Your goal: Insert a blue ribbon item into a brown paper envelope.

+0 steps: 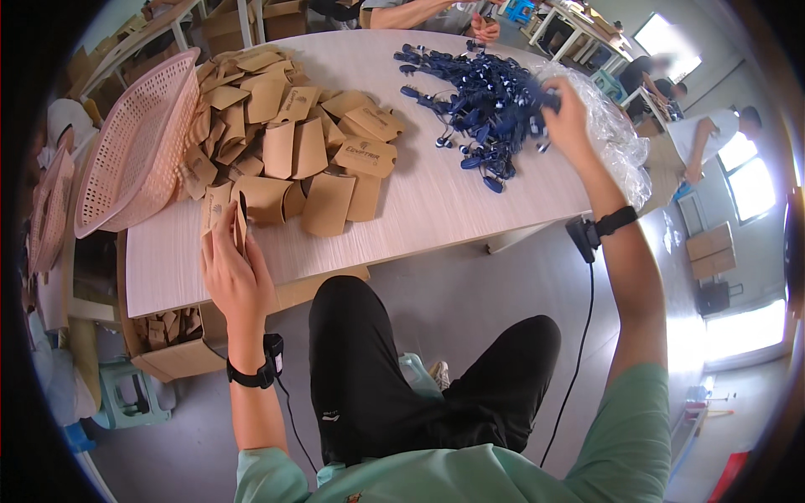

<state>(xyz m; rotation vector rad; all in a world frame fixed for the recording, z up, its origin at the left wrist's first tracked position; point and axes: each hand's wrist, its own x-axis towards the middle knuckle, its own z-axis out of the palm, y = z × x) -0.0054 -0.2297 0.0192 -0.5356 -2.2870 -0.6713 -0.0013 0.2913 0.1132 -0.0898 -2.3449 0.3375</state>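
Observation:
My left hand (236, 270) is closed around a brown cardboard pillow box (215, 204) at the table's near left edge. One end flap of that box stands up beside my fingers. Right behind it spreads a heap of similar brown pillow boxes (277, 151), some with dark print. Over on the right, my right hand (567, 117) is at the edge of a tangled pile of dark blue corded pieces with small white ends (482, 92), which look like earphones. Its fingers are closed on a dark blue corded bundle (547, 99), slightly blurred by motion.
A pink perforated basket (138, 142) tilts at the table's left. Clear plastic bags (625, 151) lie along the right edge. Under the table sits an open carton (180, 356) of brown boxes. Across the table, another person's hand (484, 29) shows. Wires hang from both my wristbands.

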